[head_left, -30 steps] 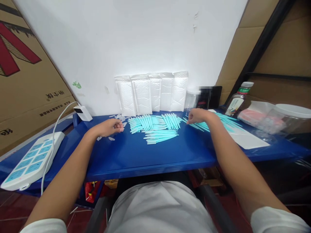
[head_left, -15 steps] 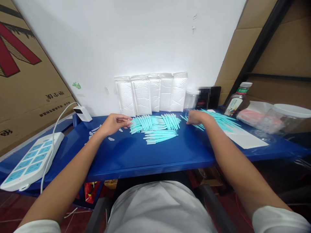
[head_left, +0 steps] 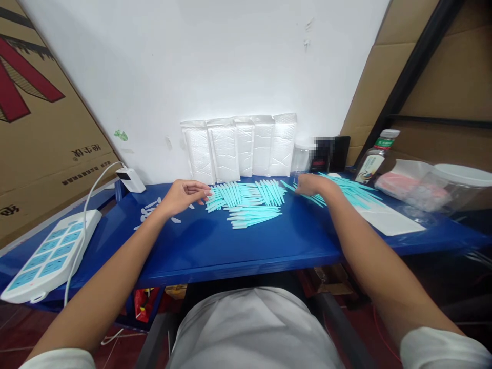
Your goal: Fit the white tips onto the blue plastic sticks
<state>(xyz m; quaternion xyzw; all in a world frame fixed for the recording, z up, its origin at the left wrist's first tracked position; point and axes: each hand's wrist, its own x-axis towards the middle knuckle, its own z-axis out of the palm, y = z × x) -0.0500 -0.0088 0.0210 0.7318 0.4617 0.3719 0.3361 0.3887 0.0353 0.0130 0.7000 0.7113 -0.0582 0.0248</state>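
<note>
Rows of thin teal sticks (head_left: pixel 246 197) lie on the blue table (head_left: pixel 238 246), with a second loose heap of teal sticks (head_left: pixel 348 190) to the right. My left hand (head_left: pixel 180 196) hovers at the left end of the rows, fingers curled towards the sticks; what it holds, if anything, is too small to make out. My right hand (head_left: pixel 311 183) rests on the left edge of the loose heap and pinches a teal stick (head_left: pixel 288 186) that juts out to the left. Small clear caps (head_left: pixel 148 211) lie scattered left of my left hand.
White padded envelopes (head_left: pixel 240 148) lean on the wall behind the sticks. A white power strip (head_left: pixel 46 256) and a white charger (head_left: pixel 130 179) sit at the left. A bottle (head_left: pixel 372 161), a clear jar (head_left: pixel 457 187) and a white sheet (head_left: pixel 388 219) stand at the right. Cardboard boxes flank both sides.
My left hand moved right from the scattered caps to the left end of the teal rows. My right hand stayed at the loose heap and drew a stick out to the left.
</note>
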